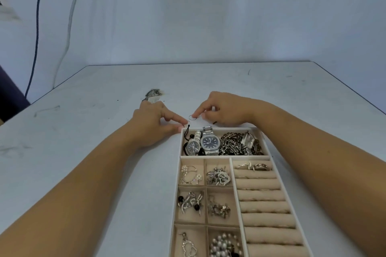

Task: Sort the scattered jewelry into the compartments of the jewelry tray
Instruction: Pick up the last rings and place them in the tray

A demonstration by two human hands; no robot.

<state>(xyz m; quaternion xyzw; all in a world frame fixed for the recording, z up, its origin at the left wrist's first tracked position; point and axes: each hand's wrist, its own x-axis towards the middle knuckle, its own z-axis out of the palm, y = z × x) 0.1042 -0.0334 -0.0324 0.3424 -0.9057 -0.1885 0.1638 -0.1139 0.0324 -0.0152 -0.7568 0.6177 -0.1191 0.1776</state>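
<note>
The thin wire hoop lies on the desk just beyond the tray (light, springy, easily bent). The right hand touches its rim with a fingertip and the left hand hovers beside it, finger and thumb close. I cannot tell whether either grips. It is probably best pinched across the wire.

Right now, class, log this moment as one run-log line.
stage: sorting | left hand: at tray far corner | right hand: fingertip at hoop on table | pile: unsorted, beyond left hand
</note>
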